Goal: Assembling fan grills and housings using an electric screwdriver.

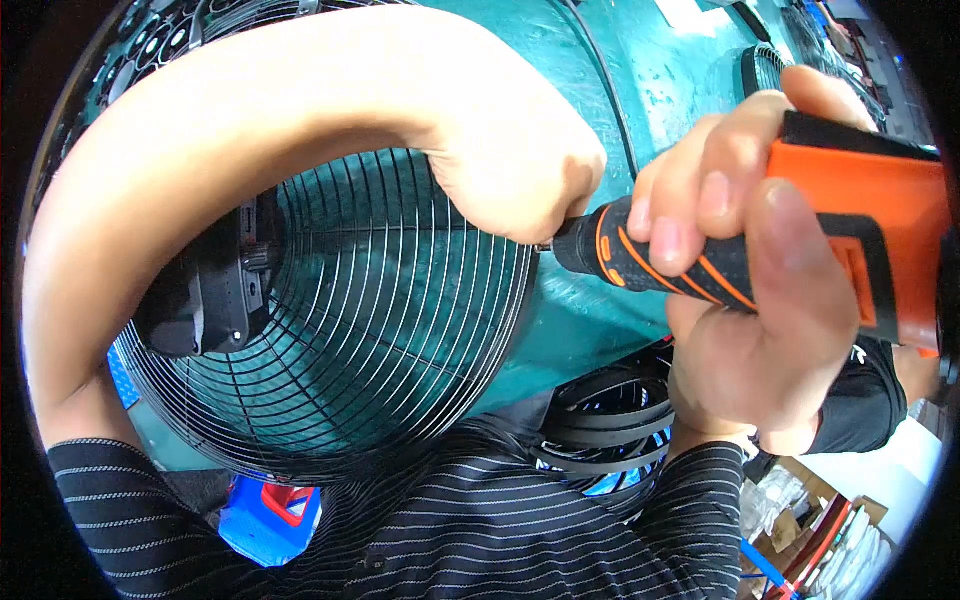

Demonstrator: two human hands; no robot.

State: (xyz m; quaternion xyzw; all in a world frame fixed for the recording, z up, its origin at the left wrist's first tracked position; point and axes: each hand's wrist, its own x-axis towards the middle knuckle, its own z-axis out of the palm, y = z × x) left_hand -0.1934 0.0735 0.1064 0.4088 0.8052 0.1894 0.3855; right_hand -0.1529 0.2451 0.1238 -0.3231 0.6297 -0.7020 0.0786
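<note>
The right grip (pixel 785 305) holds an orange-and-black power screwdriver (pixel 850 185), its tip beside the left grip (pixel 525 160) at a black wire fan cage's (pixel 497 355) rim, by the counter's (pixel 600 310) near edge.

Between my right fingers (pixel 715 190), I am seeing a power driver (pixel 860 190) showing bright orange on its body, with slanting orange streaks crossing its black grip (pixel 725 265). To the left of my left fingers (pixel 578 180), the fan grille (pixel 515 320) is showing black with silvery glints. Beneath all my fingers the tabletop (pixel 600 315) is gleaming teal; behind them my sleeves (pixel 705 510) are carrying thin whitish stripes on black.
</note>
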